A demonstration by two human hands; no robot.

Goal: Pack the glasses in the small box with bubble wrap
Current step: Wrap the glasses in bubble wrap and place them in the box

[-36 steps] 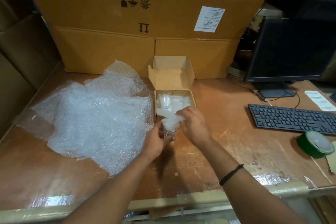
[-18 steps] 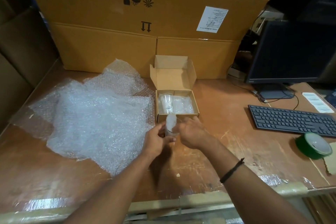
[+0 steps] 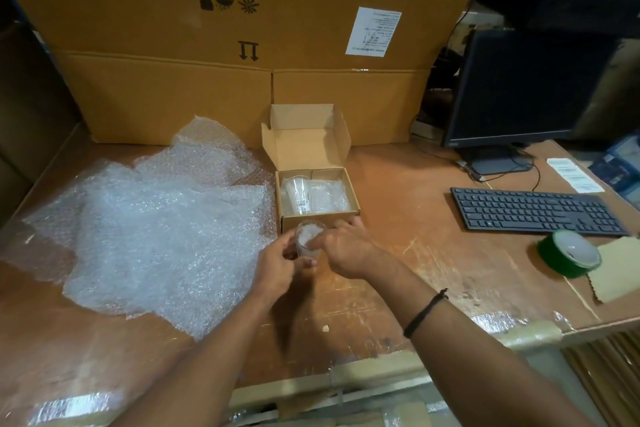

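Glass [image 3: 309,248] held upright just in front of the small box [image 3: 318,220], over the tabletop [image 3: 415,253]; whether its base rests there cannot be told. The left hand [image 3: 277,265] grips the wall with fingers curled round it. The right hand [image 3: 343,250] reaches over the rim onto a wad of bubble wrap [image 3: 306,236] stuffed inside, its fingers either pinching or pressing, which is unclear. Likely hazards: a hard push on the wad could twist the smooth glass out of the single grip or knock it against the box front, and an overfilled wad may spring out. A second glass [image 3: 298,192] lies in the box's left side on wrap. The loose bubble wrap sheet [image 3: 156,225] lies left, and the keyboard [image 3: 536,211] and green tape roll [image 3: 568,253] right; nothing stands between glass and box
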